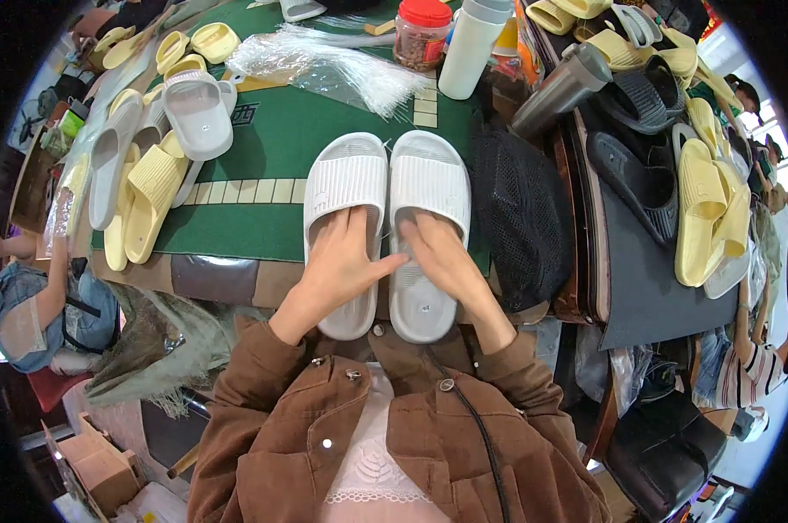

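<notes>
Tucking my left hand (341, 259) and right hand (443, 254) into white slippers (348, 185); left thumb (388, 264) spread, hidden fingertips' grip can't tell; pair aligned on tabletop (254, 227), remaining work unclear.

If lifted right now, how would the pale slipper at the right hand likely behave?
The pale slipper probably flexes yet springs back, given its foam-like moulded body. Its broad, low shape makes rolling unlikely, and the ribbed strap should give the right hand some grip.
</notes>
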{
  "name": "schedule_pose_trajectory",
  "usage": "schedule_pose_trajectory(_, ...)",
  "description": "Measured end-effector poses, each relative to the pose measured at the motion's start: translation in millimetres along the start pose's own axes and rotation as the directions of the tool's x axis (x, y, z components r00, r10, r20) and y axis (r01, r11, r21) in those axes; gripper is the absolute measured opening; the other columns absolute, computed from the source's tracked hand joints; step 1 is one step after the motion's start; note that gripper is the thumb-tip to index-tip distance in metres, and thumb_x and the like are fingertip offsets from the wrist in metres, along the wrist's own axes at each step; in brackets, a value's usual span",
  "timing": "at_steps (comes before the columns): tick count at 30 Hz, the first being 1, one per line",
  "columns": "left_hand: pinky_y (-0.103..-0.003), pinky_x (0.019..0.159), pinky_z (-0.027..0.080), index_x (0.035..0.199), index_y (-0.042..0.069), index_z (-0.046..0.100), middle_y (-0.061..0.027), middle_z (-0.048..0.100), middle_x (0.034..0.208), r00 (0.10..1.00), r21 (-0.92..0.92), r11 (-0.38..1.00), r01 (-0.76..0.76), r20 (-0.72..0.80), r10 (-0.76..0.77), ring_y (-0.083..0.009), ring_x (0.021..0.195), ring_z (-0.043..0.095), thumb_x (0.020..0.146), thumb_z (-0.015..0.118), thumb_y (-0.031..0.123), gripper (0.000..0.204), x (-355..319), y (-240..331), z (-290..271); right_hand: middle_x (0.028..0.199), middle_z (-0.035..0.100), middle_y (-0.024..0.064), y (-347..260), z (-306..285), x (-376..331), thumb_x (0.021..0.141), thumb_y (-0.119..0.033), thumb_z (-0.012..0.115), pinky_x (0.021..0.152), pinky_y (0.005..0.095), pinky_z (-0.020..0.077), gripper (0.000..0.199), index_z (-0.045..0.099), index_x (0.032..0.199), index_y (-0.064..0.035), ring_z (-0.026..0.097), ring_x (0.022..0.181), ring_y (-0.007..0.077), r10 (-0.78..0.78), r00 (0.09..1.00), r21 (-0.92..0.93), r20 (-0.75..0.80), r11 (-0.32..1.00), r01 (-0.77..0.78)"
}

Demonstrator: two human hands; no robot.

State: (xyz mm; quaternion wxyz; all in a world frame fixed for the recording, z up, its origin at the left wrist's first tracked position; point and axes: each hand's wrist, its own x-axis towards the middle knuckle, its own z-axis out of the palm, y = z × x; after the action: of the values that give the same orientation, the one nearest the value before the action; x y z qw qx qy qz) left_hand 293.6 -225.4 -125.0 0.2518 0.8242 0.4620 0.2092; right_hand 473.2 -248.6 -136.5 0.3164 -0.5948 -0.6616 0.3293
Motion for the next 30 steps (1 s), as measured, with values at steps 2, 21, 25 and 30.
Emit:
schedule_pose_trajectory(2,-0.049,0.097,0.040,0.133,-0.010,0.035,-0.0301,0.042,0.129,0.997,0.024,0.997,-0.074,-0.001,0.074,-0.0480,0.114,0.046,0.073,0.075,0.043,0.090,3,1,0,0.100,0.060,0.0300,2,0,2,0.097,-0.021,0.046,0.082,0.0508,0.0429,0.032,0.051,0.113,0.0063,0.056,0.095,0.0488,0.016,1.000,0.070,0.025,0.997,-0.018)
schedule_pose_trajectory(21,-0.049,0.083,0.048,0.109,-0.011,0.056,-0.0319,0.058,0.109,0.993,0.121,0.988,0.095,-0.075,-0.086,-0.0444,0.100,0.058,0.084,0.060,0.039,0.056,19,-1,27,0.094,0.064,0.0252,-6,-12,-16,0.098,-0.019,0.047,0.084,0.0464,0.0461,0.035,0.048,0.124,0.0051,0.059,0.092,0.0471,-0.259,0.963,-0.034,-0.079,0.966,0.257)
schedule_pose_trajectory(25,-0.049,0.085,0.047,0.106,-0.011,0.058,-0.0312,0.059,0.107,0.994,0.122,0.986,0.110,-0.040,-0.106,-0.0443,0.099,0.058,0.085,0.060,0.039,0.054,23,4,22,0.095,0.068,0.0188,-27,-40,-22,0.095,-0.010,0.052,0.084,0.0372,0.0502,0.028,0.058,0.119,0.0031,0.066,0.092,0.0320,-0.236,0.970,0.110,-0.053,0.964,0.240)
schedule_pose_trajectory(30,-0.050,0.085,0.047,0.100,-0.010,0.060,-0.0298,0.060,0.101,0.990,0.133,0.986,0.100,-0.112,-0.086,-0.0446,0.094,0.059,0.084,0.060,0.038,0.051,22,-1,28,0.090,0.070,0.0124,-31,-64,21,0.091,-0.007,0.055,0.075,0.0297,0.0516,0.018,0.067,0.101,0.0023,0.068,0.083,0.0184,-0.104,0.962,0.147,-0.254,0.978,0.145)
